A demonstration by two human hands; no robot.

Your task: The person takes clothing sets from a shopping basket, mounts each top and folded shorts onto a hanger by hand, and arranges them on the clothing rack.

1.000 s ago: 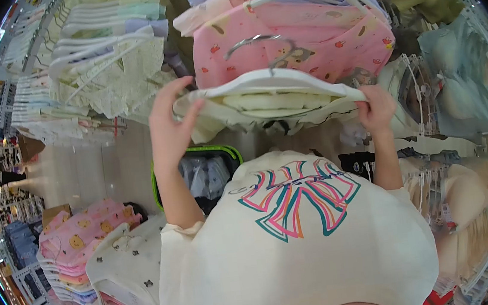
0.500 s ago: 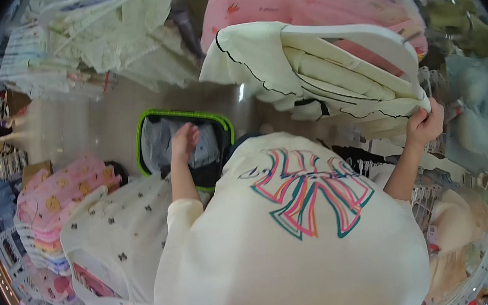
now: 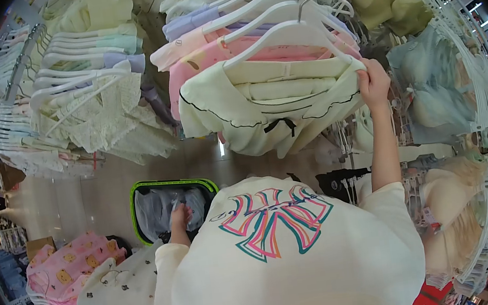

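Note:
A cream pyjama-like top [image 3: 286, 96] with thin black wavy trim and a small black bow hangs on a white hanger [image 3: 297, 35], at the front of a row of clothes. My right hand [image 3: 375, 82] is closed around the top's right shoulder, at the end of the hanger. Low on the left, my left hand [image 3: 181, 215] appears in front of a basket [image 3: 136, 210] with a lime-green rim and clear plastic packages inside. Its fingers are curled in loosely, and I see nothing in them.
Pink and lilac garments [image 3: 197, 61] hang close behind the top. Pale lace clothes [image 3: 100, 108] fill the rack at left. Bras [image 3: 450, 192] line the right side. Pink printed clothes [image 3: 70, 262] and a white patterned garment [image 3: 121, 293] are at lower left.
The view has tilted up, showing more of the rack and the hanger hooks. The cream top has swung to face me more squarely, my right hand still on its shoulder. My left hand's fingers have curled in more.

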